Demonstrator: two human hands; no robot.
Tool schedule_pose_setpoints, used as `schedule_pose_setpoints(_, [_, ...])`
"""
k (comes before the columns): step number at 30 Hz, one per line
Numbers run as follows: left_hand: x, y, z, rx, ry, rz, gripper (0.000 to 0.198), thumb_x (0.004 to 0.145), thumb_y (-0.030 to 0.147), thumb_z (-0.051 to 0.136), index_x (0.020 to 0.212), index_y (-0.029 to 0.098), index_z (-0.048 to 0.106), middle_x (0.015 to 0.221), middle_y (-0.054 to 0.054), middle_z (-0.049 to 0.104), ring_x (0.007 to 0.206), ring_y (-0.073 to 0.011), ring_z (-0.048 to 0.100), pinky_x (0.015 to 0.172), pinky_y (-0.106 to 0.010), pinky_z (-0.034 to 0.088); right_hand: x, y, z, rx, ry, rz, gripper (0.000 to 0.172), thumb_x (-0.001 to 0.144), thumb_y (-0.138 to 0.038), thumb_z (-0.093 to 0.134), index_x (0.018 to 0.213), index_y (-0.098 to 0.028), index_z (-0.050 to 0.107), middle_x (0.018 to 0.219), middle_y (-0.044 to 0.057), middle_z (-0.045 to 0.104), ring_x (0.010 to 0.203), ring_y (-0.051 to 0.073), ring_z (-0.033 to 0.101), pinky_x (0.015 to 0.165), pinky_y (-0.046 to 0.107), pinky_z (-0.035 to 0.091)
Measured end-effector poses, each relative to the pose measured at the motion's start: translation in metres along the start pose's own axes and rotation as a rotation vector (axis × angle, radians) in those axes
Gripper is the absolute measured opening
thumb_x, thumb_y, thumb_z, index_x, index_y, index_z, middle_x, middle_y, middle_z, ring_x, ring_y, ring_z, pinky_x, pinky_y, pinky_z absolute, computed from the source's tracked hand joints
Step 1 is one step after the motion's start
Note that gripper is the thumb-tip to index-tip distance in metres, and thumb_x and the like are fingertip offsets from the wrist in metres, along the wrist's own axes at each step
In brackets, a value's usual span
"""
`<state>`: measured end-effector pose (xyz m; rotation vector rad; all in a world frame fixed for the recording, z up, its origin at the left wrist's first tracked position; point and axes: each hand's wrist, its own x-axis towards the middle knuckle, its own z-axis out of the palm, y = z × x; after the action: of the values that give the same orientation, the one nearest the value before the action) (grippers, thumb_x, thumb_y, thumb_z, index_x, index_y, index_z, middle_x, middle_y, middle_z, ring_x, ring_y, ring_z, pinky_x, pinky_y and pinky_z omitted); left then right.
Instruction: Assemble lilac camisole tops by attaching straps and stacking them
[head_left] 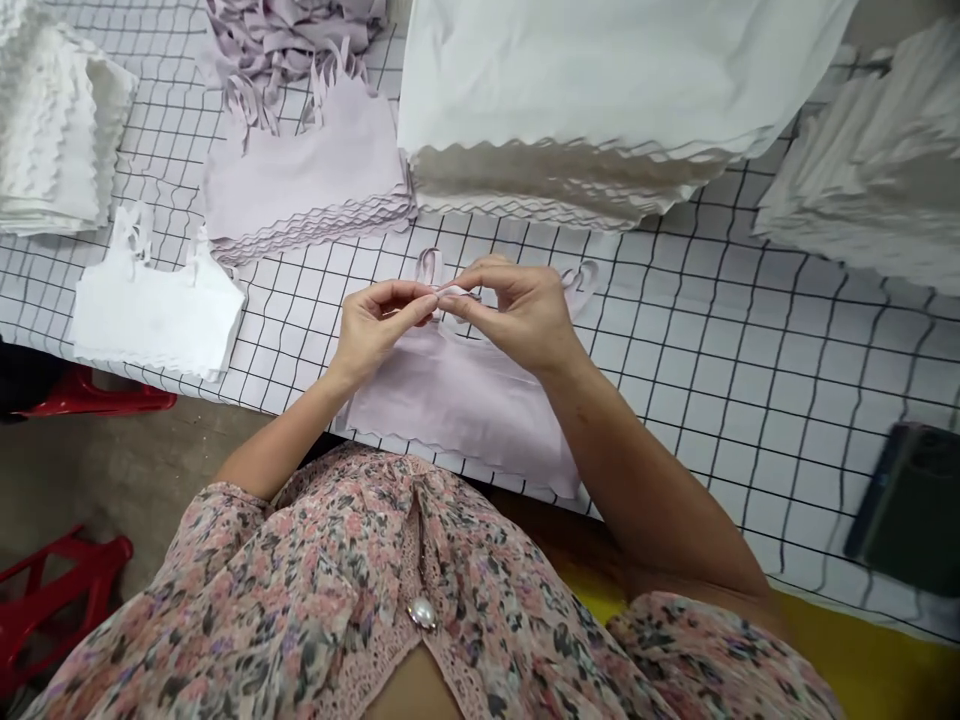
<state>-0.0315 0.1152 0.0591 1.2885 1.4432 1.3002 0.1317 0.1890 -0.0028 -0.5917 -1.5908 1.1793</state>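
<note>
First, white pinked-edge fabric stack [52, 130], single white camisole panel [154, 310] on grid-printed desk [750, 330]. Lilac panel stack [300, 170] behind. Left hand [371, 330], right hand [517, 315] both closed, fingertips pinching narrow lilac strap [450, 293] of loose lilac panel [457, 400], lying flat at desk edge. Large white stack [585, 180], phone [911, 505] further right. Risk: hard tug could stretch or tear strap, or drag panel off desk edge.

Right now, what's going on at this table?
A person is pinching a strap of a pale lilac cut fabric piece between the fingertips of the left hand and right hand. It lies on a grid-patterned table. Beyond it lie a stack of lilac pieces and a stack of white pieces. A phone lies to the right.
</note>
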Motion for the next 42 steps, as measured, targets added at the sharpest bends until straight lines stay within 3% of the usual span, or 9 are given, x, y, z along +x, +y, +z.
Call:
schedule_pose_setpoints(6, [-0.006,-0.016,0.000,0.229,-0.062,0.123,0.028,0.093,0.049,0.083,0.093,0.021,0.077,0.095,-0.003,0.077,0.087,-0.0154,0.070,0.083,-0.033,0.056,-0.017,0.000,0.000,-0.052,0.107,-0.006,0.011,0.093,-0.035,0.075,0.086,-0.027,0.076,0.084,0.003,0.072,0.088,0.023,0.067,0.092,0.047,0.056])
schedule_pose_setpoints(11, [-0.020,-0.023,-0.010,0.927,-0.242,0.110,0.023,0.091,0.036,0.086,0.101,0.022,0.072,0.101,-0.004,0.077,0.101,-0.0224,0.063,0.096,-0.041,0.043,-0.033,0.014,-0.017,-0.270,-0.058,-0.024,0.007,0.093,-0.028,0.071,0.086,-0.026,0.074,0.079,0.005,0.066,0.098,0.028,0.062,0.099,0.056,0.052])
schedule_pose_setpoints(14, [-0.025,-0.024,-0.010,1.123,-0.277,0.049,0.024,0.090,0.037,0.087,0.100,0.022,0.072,0.099,-0.003,0.075,0.103,-0.0243,0.060,0.101,-0.043,0.035,-0.043,0.029,-0.018,-0.329,-0.168,-0.033,0.011,0.096,-0.032,0.068,0.089,-0.025,0.074,0.084,0.006,0.066,0.105,0.032,0.061,0.104,0.064,0.046])
schedule_pose_setpoints(21, [-0.025,-0.025,-0.008,1.085,-0.365,0.034,0.011,0.098,0.036,0.076,0.095,0.025,0.075,0.088,0.001,0.071,0.099,-0.0223,0.056,0.103,-0.043,0.029,-0.053,0.046,-0.012,-0.438,-0.314,-0.080,0.028,0.106,-0.040,0.056,0.090,-0.023,0.071,0.091,0.009,0.068,0.120,0.038,0.056,0.108,0.072,0.035])
schedule_pose_setpoints(29, [-0.027,-0.036,-0.010,1.077,-0.386,0.086,0.017,0.100,0.040,0.074,0.090,0.027,0.080,0.076,0.002,0.063,0.091,-0.0207,0.054,0.104,-0.045,0.028,-0.052,0.043,-0.011,-0.444,-0.408,-0.116,0.021,0.102,-0.026,0.053,0.091,-0.024,0.071,0.090,0.009,0.068,0.116,0.035,0.052,0.104,0.068,0.035])
schedule_pose_setpoints(42, [-0.025,-0.041,-0.012,1.015,-0.401,0.107,0.018,0.097,0.041,0.076,0.086,0.027,0.079,0.071,0.002,0.059,0.087,-0.0211,0.054,0.105,-0.047,0.028,-0.047,0.042,-0.013,-0.353,-0.427,-0.066,0.019,0.098,-0.026,0.058,0.084,-0.026,0.071,0.084,0.007,0.066,0.114,0.034,0.051,0.106,0.069,0.034])
